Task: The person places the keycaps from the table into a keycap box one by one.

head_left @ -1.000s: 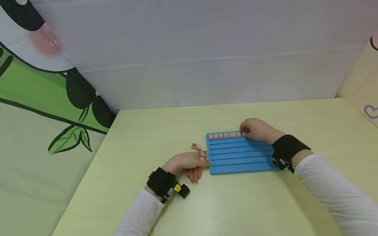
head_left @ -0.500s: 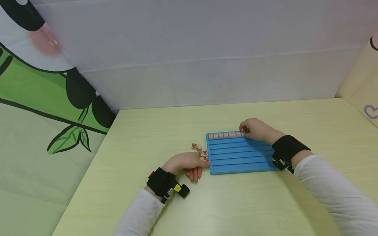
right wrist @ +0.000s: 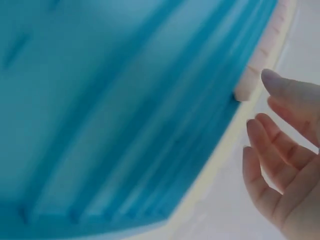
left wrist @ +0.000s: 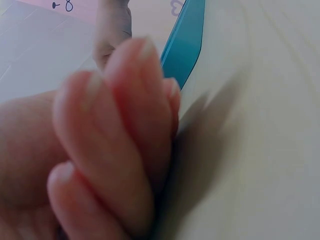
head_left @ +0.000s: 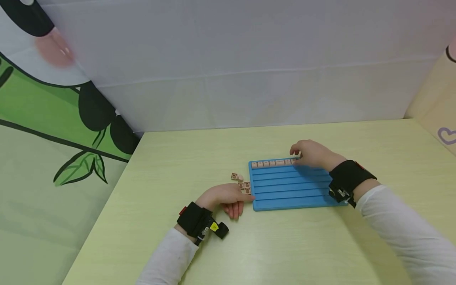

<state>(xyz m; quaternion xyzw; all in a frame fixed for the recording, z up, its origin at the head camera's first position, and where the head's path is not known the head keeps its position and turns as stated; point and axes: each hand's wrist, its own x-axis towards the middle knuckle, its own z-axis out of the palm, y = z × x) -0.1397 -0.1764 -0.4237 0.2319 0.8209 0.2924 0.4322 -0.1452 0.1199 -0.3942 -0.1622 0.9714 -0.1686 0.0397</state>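
A blue ridged board (head_left: 292, 194) lies on the table, its top groove holding a row of small pale tiles (head_left: 272, 163) from the left corner to about the middle. Right at the row's end hovers my right hand (head_left: 313, 154). Its thumb and fingers (right wrist: 272, 187) are spread apart in the right wrist view, with nothing between them, beside the end tile (right wrist: 245, 85). My left hand (head_left: 224, 195) rests on the table, one digit reaching the board's left edge, the other fingers (left wrist: 110, 145) loosely bent. Several loose brown-marked tiles (head_left: 246, 185) lie just beyond it, partly hidden.
The pale yellow table (head_left: 285, 245) ends at a white cloth wall (head_left: 249, 103) at the back. A panel with a green leaf print (head_left: 83, 168) stands at the left, and a cream panel (head_left: 436, 107) at the right. Both wrists wear black camera straps (head_left: 194, 219).
My right hand has let go of a tile at the end of the row, its fingers parting and lifting slightly. The row shows one more tile. My left hand stays in place.
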